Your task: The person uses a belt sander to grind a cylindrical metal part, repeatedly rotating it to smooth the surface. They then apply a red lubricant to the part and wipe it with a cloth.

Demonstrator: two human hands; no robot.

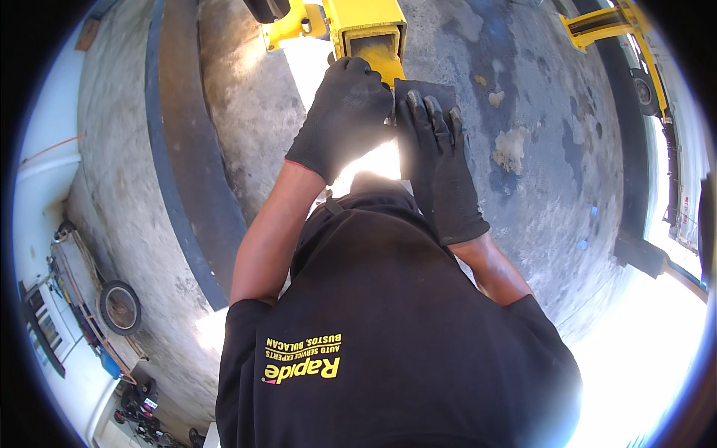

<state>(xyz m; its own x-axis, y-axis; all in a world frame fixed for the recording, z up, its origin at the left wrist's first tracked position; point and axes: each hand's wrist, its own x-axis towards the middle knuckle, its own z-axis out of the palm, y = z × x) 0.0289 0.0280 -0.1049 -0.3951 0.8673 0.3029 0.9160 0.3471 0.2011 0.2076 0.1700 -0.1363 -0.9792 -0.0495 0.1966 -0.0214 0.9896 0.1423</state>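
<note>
Both my hands wear black work gloves and are in front of the open end of a yellow square-section metal beam (370, 19). My left hand (347, 112) is closed, its knuckles just below the beam's left lower rim. What its fingers hold is hidden behind the glove. Beside it, to the right, my right hand (439, 153) lies flat with fingers stretched out over a dark flat square piece (442, 91). Only the upper part of that piece shows past the fingers, near the beam's lower right corner. Whether the left fingers touch it, I cannot tell.
Stained concrete floor (515, 97) surrounds me. A long dark metal strip (183, 134) runs along the left. Another yellow metal arm (597, 28) stands far right. At the left wall are a spoked wheel (120, 307) and assorted equipment. Strong sunlight glares at lower right.
</note>
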